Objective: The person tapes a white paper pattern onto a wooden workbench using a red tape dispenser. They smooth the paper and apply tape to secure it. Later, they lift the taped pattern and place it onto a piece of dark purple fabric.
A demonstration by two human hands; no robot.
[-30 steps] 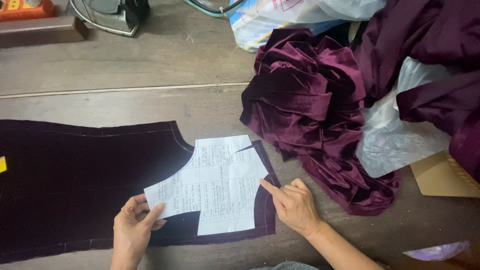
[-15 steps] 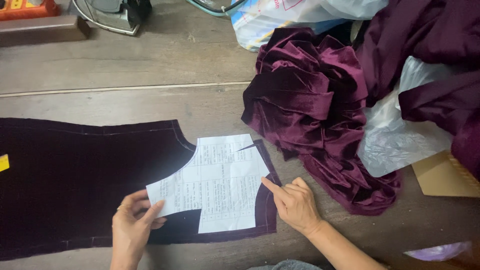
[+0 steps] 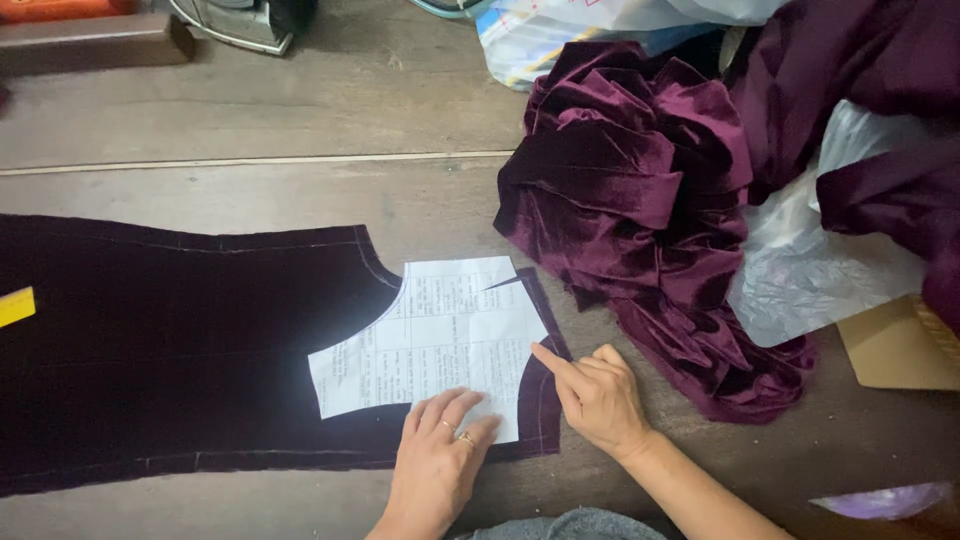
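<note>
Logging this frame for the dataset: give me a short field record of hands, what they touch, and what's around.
left hand: flat, fingers pressing the lower edge of the paper pattern
right hand: index finger pointing at the pattern's right edge, resting on the fabric
paper pattern: white, printed, lying on the flat dark purple velvet piece
velvet piece: spread on the wooden table, curved cutout beside the paper
right of hands: crumpled purple velvet heap, clear plastic bag
far edge: iron
left edge: yellow tag
</note>
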